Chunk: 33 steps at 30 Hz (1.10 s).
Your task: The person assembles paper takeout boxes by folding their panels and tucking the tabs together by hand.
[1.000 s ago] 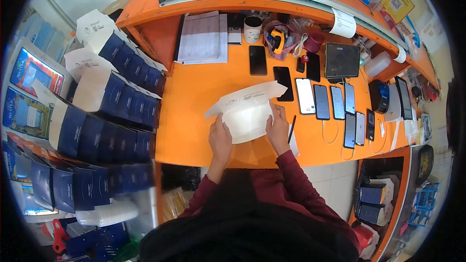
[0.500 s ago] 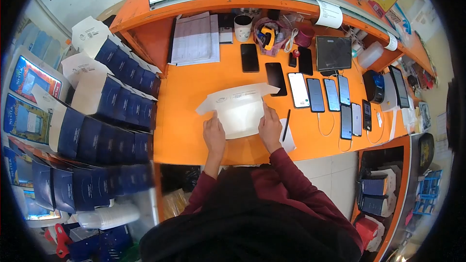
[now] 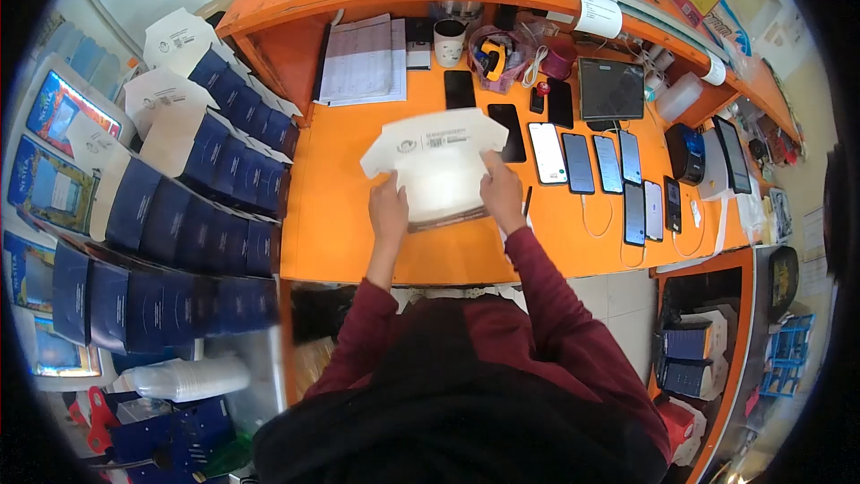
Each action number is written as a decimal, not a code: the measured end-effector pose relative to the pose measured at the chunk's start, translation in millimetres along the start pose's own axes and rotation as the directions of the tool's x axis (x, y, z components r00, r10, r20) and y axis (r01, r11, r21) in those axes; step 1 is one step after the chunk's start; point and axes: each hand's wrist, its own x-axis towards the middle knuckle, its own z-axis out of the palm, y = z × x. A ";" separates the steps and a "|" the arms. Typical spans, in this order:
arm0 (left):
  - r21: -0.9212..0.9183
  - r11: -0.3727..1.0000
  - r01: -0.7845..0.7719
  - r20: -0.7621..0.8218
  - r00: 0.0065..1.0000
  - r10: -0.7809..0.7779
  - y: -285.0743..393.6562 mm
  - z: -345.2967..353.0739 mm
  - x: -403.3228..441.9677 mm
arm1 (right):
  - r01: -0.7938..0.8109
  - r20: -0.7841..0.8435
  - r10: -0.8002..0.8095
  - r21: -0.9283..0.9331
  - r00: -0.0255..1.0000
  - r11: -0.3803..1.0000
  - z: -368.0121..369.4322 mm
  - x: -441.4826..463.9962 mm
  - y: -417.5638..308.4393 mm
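Note:
Between my two hands is a folded cardboard box [image 3: 441, 186], its pale inside facing up and a flap with printed marks standing at its far edge. A darker strip shows along its near edge. My left hand [image 3: 389, 208] is closed on the box's left side, the thumb along the edge. On the opposite side my right hand [image 3: 502, 192] grips it the same way. The box is held above the orange desk [image 3: 340, 237]. Just right of my right hand a dark pen [image 3: 528, 200] is partly visible. Beyond the flap lie a black phone [image 3: 507, 133] and another black phone [image 3: 460, 90].
Rows of dark blue boxes [image 3: 170, 215] with similar pale flaps stand at the left. Several phones [image 3: 579, 164], some lit and cabled, cover the right of the desk. Papers [image 3: 363, 63], a cup [image 3: 449, 43], a basket [image 3: 503, 58] and a dark tablet-like screen [image 3: 612, 90] sit at the back.
Both hands have raised the box and brought its flap more upright, so its printing shows more plainly. The head view has shifted slightly.

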 end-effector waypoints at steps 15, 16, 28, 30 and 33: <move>0.208 0.974 -0.090 0.023 0.996 0.087 -13.0 -1.8 5.1 | 0.100 -0.067 -0.100 -0.010 0.993 0.995 21.9 -19.9 23.2; 0.203 0.975 -0.093 0.002 0.996 0.094 -14.9 1.2 2.5 | 0.118 -0.091 -0.118 -0.006 0.989 0.993 23.6 -24.3 25.5; 0.278 0.951 -0.138 0.004 0.990 0.142 -11.8 -0.5 2.6 | 0.184 -0.160 -0.188 -0.039 0.969 0.982 32.4 -23.5 31.0; 0.311 0.937 -0.159 0.004 0.986 0.166 -16.0 2.9 2.4 | 0.172 -0.151 -0.181 -0.072 0.972 0.982 34.3 -23.8 32.1; 0.290 0.948 -0.129 0.008 0.991 0.132 -16.8 6.7 3.5 | 0.160 -0.142 -0.167 -0.059 0.976 0.985 33.4 -24.5 32.3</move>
